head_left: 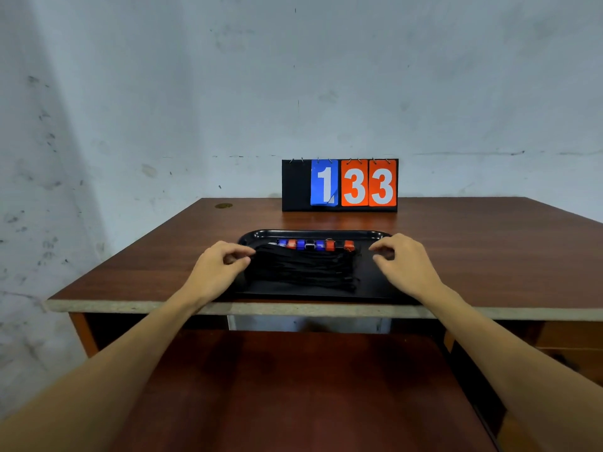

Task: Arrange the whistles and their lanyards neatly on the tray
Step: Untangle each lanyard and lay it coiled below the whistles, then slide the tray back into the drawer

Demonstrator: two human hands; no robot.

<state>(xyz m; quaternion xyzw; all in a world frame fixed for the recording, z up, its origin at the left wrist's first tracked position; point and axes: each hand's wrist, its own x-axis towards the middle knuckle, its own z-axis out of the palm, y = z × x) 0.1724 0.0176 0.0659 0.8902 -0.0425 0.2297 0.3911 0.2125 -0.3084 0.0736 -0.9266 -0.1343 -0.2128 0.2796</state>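
Observation:
A black tray [313, 233] lies on the wooden table near its front edge. Several whistles [315, 245], blue, red and black, stand in a row along the tray's far side. Their black lanyards [303, 269] lie bundled side by side below them, running toward me. My left hand [218, 268] hovers over the tray's left edge, fingers curled, thumb and fingertips close to the lanyards' left side. My right hand [403, 262] hovers over the tray's right part, fingers bent and apart, holding nothing.
A flip scoreboard [340, 185] reading 1 33 stands behind the tray against the wall. The brown table [489, 256] stretches to both sides, with its pale front edge [293, 308] just below the tray. A lower reddish surface [293, 386] lies beneath my forearms.

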